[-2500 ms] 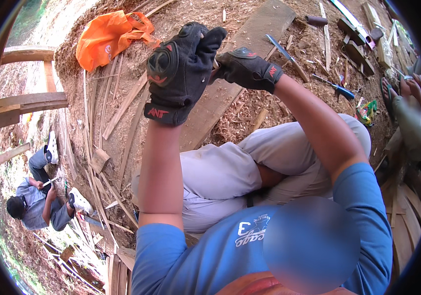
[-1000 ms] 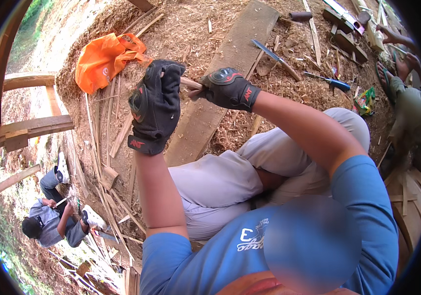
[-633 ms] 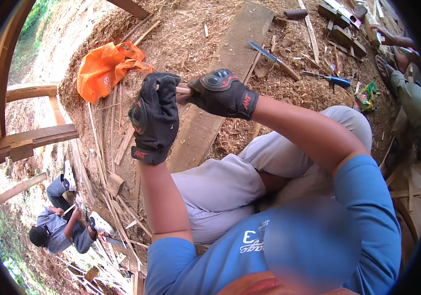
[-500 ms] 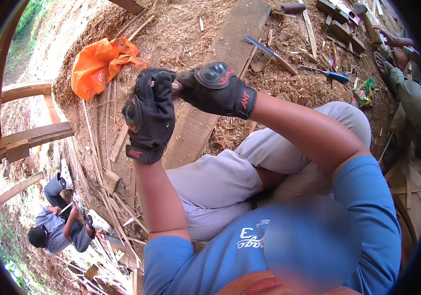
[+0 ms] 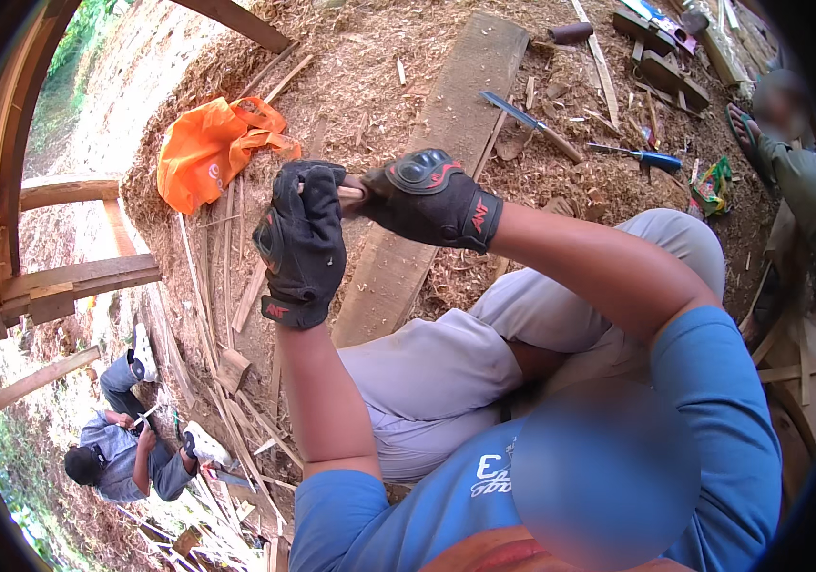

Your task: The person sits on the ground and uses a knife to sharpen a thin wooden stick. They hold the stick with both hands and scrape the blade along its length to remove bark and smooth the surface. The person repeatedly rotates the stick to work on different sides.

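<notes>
Both hands wear black padded gloves with red marks. They are raised close together in front of my legs, over a long wide plank [image 5: 398, 229]. My left hand [image 5: 301, 224] is closed, its fingers wrapped round one end of a short light-brown piece of wood [image 5: 352, 193]. From the other side my right hand [image 5: 424, 197] grips the same piece. Only a short stretch of it shows between the gloves; the rest is hidden, so its full shape cannot be told. Past my right hand lie a knife with a wooden handle [image 5: 561, 143] and a blue-handled tool [image 5: 658, 160].
An orange bag [image 5: 200, 157] rests on the shavings at left, near thin wood strips [image 5: 200, 276]. Wooden frame pieces [image 5: 79, 281] stand at far left. One person [image 5: 127, 458] sits lower left holding pale sticks; another [image 5: 799, 181] is at right. Wooden hand planes [image 5: 672, 78] lie upper right.
The whole view has shifted slightly, moving things right and down. My hands stay together, with a little more of the wood showing between them. The person at right now leans farther in.
</notes>
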{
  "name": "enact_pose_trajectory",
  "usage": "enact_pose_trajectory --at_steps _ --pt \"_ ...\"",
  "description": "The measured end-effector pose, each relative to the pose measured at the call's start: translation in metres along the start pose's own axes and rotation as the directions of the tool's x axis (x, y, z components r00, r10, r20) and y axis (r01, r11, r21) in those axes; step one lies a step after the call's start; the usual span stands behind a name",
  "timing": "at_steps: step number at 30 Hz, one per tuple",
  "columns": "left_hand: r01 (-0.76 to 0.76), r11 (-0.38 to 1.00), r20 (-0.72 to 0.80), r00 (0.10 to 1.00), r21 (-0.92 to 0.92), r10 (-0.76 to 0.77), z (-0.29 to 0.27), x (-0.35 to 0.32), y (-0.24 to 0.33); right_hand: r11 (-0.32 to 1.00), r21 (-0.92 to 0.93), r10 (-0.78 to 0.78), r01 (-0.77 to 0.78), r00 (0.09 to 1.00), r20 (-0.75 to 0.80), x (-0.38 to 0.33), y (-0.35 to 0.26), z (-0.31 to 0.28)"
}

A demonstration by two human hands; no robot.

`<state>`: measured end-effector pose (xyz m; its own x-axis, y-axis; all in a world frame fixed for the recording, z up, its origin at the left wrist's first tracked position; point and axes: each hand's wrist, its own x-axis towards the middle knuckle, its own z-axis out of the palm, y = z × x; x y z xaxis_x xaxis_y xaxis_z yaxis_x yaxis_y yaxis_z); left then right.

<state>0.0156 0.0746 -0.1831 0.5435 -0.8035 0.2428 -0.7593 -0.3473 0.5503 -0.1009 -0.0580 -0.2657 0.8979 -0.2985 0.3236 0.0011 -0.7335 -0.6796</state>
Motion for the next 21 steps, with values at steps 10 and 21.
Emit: enact_pose_trajectory --at_steps 10,21 --pt "0.008 0.998 -0.019 1.0 -0.066 -0.01 0.003 -0.013 0.0 0.999 0.04 -0.021 0.02 1.0 0.02 0.003 -0.008 0.001" --pt "0.001 0.997 0.012 1.0 -0.081 0.0 0.002 -0.012 0.006 0.991 -0.05 0.129 -0.122 0.97 0.205 -0.006 -0.001 0.003"
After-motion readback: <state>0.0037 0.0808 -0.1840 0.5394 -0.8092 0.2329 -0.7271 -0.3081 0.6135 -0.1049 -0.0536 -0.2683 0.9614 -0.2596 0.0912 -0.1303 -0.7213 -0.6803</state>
